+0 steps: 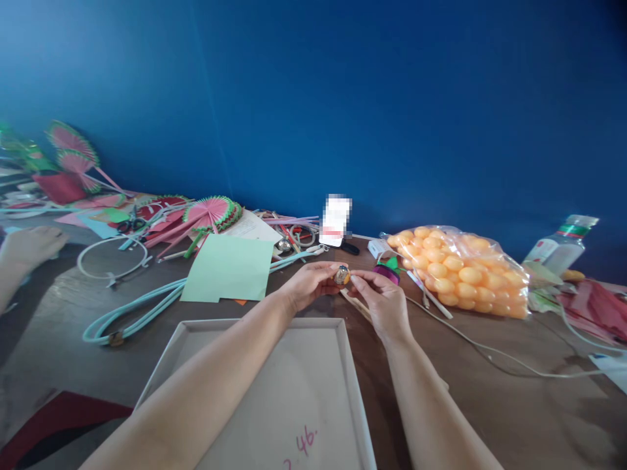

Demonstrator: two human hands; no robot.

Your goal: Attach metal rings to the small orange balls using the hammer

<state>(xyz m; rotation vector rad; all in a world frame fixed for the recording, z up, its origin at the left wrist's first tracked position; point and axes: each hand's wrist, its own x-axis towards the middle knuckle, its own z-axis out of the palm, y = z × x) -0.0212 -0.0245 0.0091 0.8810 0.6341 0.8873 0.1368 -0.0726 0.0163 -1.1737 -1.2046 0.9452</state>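
Note:
My left hand (308,285) and my right hand (385,297) meet above the far end of a white tray (313,391). Together they pinch a small orange ball with a shiny metal piece (342,275) between their fingertips. Both hands are closed on it. A purple and green paper ornament (388,268) lies just behind my right hand. A pale wooden stick (356,305) lies on the table under my hands.
A clear bag of orange balls (463,271) sits to the right, a plastic bottle (561,245) beyond it. Light green paper (230,267), folded paper fans (213,214), teal tubing (132,310), a white ring (112,259) and a white cable (490,352) lie about. Another person's hand (27,248) rests far left.

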